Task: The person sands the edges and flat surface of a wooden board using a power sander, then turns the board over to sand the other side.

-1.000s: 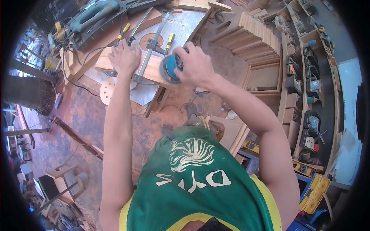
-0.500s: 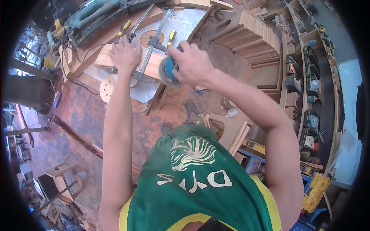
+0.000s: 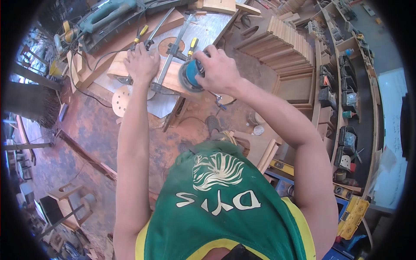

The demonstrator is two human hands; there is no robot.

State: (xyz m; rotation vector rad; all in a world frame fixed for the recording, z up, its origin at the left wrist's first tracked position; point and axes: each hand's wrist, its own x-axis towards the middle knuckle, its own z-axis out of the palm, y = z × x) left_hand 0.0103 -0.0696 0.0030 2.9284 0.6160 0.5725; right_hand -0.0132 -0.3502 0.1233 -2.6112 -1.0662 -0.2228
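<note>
My right hand (image 3: pixel 218 71) is wrapped round the top of a blue random orbital sander (image 3: pixel 190 79), whose pad sits at the right end of a pale wooden workpiece (image 3: pixel 172 76). Fingers stretched, my left hand (image 3: pixel 142 65) lies on the left part of that workpiece. Between my hands, a bar clamp (image 3: pixel 164 71) crosses the wood. A second clamp bar (image 3: pixel 161 24) lies beyond my left fingers. Two yellow-and-black handled tools, one near the sander (image 3: pixel 193 44) and one by my left fingertips (image 3: pixel 141 34), rest on the bench. The sander's underside is hidden.
A perforated sanding disc (image 3: pixel 121 102) hangs at the bench's near edge. A blue power tool (image 3: pixel 102 17) lies at the back left, with a black cord (image 3: pixel 93 93) trailing down. Stacked wooden panels (image 3: pixel 277 45) and shelves of bins (image 3: pixel 349 99) stand to the right.
The sander and my right hand have shifted slightly, and a metal clamp end now shows below the sander. My left hand stays on the workpiece.
</note>
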